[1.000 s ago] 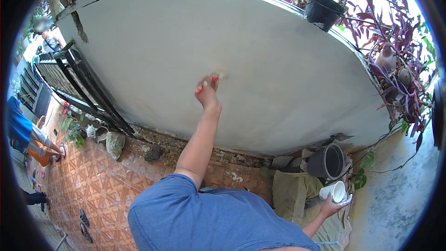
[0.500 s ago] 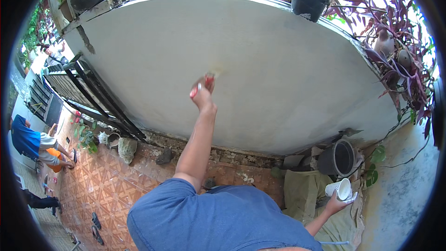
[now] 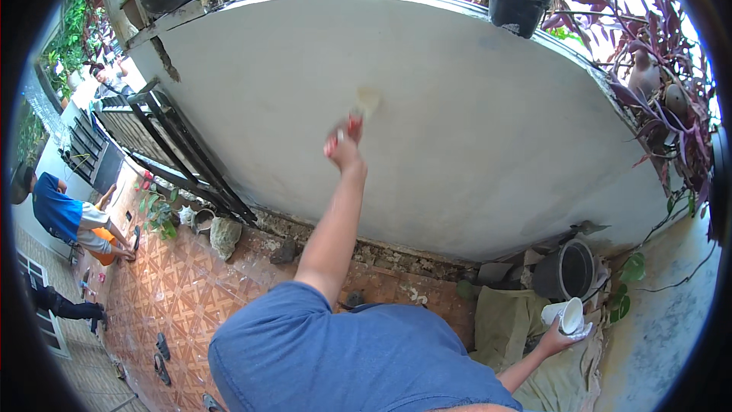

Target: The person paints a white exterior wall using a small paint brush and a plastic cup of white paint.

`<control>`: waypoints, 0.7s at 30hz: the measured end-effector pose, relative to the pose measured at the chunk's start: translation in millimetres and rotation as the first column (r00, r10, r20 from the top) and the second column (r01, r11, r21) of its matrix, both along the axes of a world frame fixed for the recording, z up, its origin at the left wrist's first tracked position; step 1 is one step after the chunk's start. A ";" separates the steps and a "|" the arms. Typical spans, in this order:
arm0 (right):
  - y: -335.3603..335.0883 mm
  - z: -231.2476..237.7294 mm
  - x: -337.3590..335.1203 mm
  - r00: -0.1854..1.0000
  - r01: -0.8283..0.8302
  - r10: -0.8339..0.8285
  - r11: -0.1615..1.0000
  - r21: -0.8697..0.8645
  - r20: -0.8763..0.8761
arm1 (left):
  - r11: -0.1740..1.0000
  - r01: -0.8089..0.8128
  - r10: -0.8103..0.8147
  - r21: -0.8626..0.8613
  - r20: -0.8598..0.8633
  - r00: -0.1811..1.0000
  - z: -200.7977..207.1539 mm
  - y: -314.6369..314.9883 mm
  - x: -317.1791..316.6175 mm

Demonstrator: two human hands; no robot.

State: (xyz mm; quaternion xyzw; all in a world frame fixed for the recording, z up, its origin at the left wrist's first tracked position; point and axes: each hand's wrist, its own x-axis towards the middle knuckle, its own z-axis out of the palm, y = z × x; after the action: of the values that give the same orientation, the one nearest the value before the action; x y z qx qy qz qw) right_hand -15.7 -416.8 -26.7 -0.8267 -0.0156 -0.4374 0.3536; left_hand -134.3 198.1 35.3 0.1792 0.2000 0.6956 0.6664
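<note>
left hand (image 3: 345,149) fingers clamped on red-handled flat paintbrush (image 3: 358,114), bristles against pale grey plastered wall (image 3: 457,122) | right hand (image 3: 560,332) fingers wrapped round small white plastic cup (image 3: 566,314), low beside black round bucket (image 3: 566,271) over olive cloth (image 3: 511,320)

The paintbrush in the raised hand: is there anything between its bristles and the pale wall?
Nothing visible. The left hand holds the paintbrush up with its bristles against the pale wall, on a bare patch. The black plant pot stands on top of the wall, off to the right, and the black gate leans lower left.
</note>
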 end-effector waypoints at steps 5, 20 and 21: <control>-6.9 0.2 -6.8 0.997 -0.038 0.043 0.996 0.084 -0.069 | 0.975 0.127 -0.138 -0.184 -0.050 0.989 -87.2 -34.4 -23.3; 9.2 5.6 -5.9 0.988 -0.128 0.131 0.991 0.032 -0.087 | 0.995 0.018 -0.017 -0.094 0.009 1.000 -30.5 -17.5 -9.1; 10.6 6.4 -7.7 0.988 -0.122 0.125 0.992 0.031 -0.091 | 0.987 0.051 -0.034 -0.150 0.117 0.993 -66.3 -18.0 -12.1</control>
State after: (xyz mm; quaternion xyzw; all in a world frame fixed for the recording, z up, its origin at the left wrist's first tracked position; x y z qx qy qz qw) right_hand -23.4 -406.1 -20.3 -0.8389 -0.0448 -0.3762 0.3908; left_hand -146.5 180.1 -31.1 0.0917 0.2106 0.6728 0.7033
